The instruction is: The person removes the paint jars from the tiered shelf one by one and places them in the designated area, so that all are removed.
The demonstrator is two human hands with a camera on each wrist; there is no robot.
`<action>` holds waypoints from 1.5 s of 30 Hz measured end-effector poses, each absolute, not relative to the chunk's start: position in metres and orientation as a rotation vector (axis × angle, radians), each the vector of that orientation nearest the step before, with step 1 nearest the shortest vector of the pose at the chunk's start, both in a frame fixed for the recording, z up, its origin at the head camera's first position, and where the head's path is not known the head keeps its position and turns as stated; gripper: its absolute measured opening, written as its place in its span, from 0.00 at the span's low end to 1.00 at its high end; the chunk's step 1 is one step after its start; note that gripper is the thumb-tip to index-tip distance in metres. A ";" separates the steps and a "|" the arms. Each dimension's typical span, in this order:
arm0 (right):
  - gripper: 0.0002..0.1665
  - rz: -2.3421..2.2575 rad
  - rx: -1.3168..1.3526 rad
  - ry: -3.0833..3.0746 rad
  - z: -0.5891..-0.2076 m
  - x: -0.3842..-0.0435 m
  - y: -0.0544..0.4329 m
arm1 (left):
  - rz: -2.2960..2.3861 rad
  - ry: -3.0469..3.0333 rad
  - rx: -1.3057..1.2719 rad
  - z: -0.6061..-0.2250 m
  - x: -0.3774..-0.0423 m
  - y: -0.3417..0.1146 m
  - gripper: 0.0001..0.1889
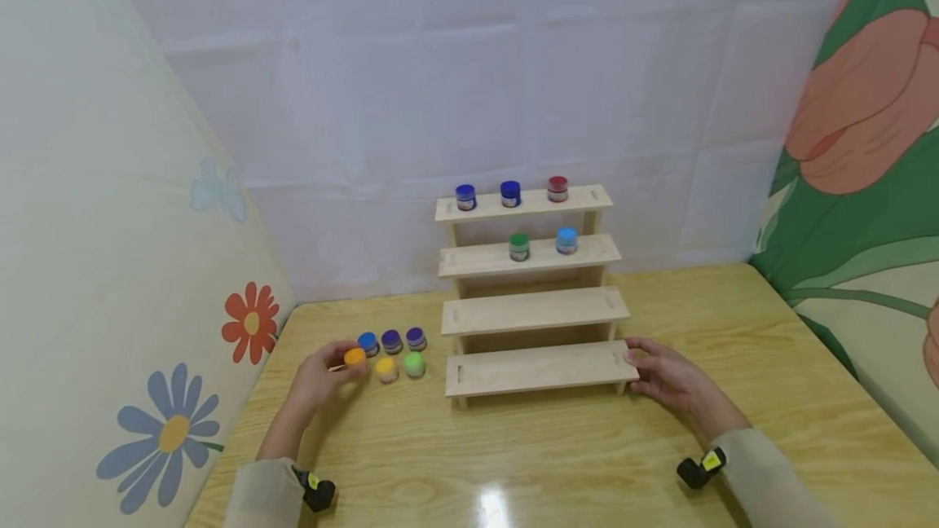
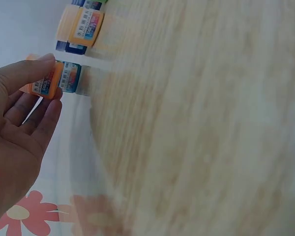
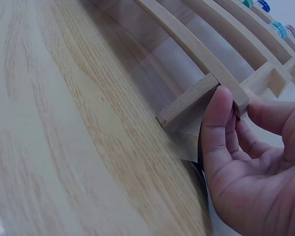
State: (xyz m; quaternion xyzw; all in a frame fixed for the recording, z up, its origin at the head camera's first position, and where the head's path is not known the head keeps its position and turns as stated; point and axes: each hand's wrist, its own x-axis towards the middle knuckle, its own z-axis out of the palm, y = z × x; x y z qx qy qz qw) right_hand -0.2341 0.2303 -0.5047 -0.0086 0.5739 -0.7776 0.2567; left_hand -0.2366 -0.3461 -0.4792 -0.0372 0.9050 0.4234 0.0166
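My left hand (image 1: 323,375) pinches a small paint jar with an orange lid (image 1: 355,358) between thumb and fingers, at the left of the table. In the left wrist view the orange-lidded paint jar (image 2: 45,82) shows a printed label. Just beyond it stands a blue-lidded jar (image 1: 368,343). Two purple-lidded jars (image 1: 392,341), a yellow one (image 1: 386,369) and a light green one (image 1: 415,364) stand to its right. My right hand (image 1: 667,376) grips the right end of the lowest step of a wooden stepped rack (image 1: 539,369), thumb and fingers around the board's edge (image 3: 226,86).
On the rack's top step stand two blue jars (image 1: 510,194) and a red one (image 1: 557,189). The step below holds a green jar (image 1: 519,247) and a light blue jar (image 1: 566,240). A white cloth (image 1: 367,104) hangs behind; painted walls flank the wooden table (image 1: 411,463).
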 end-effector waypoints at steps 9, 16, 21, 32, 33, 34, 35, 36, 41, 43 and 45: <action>0.15 -2.110 -0.050 1.544 -0.506 -0.234 0.231 | 1.213 2.802 -0.149 -0.485 -0.236 -0.346 0.25; 0.16 -2.112 -0.036 1.545 -0.505 -0.234 0.231 | 1.202 2.820 -0.131 -0.490 -0.239 -0.345 0.26; 0.12 -2.119 -0.059 1.538 -0.506 -0.235 0.231 | 1.192 2.825 -0.138 -0.483 -0.240 -0.343 0.29; 0.15 -2.123 -0.044 1.536 -0.507 -0.234 0.232 | 1.268 2.951 0.011 -0.420 -0.243 -0.309 0.28; 0.15 -2.122 -0.041 1.537 -0.506 -0.234 0.232 | 1.290 2.949 0.045 -0.414 -0.245 -0.303 0.28; 0.16 -2.121 -0.039 1.539 -0.506 -0.234 0.232 | 1.315 2.944 0.089 -0.408 -0.247 -0.295 0.27; 0.17 -2.120 -0.036 1.539 -0.505 -0.234 0.232 | 1.334 2.942 0.131 -0.402 -0.248 -0.288 0.27; 0.18 -2.119 -0.035 1.541 -0.505 -0.234 0.231 | 1.361 2.937 0.170 -0.397 -0.250 -0.280 0.26; 0.21 -2.116 -0.028 1.541 -0.504 -0.233 0.230 | 1.415 2.958 0.337 -0.374 -0.264 -0.240 0.22; 0.20 -2.116 -0.031 1.537 -0.504 -0.233 0.231 | 1.428 2.956 0.377 -0.366 -0.270 -0.225 0.21; 0.19 -2.120 -0.032 1.529 -0.504 -0.233 0.231 | 1.440 2.941 0.427 -0.359 -0.277 -0.211 0.21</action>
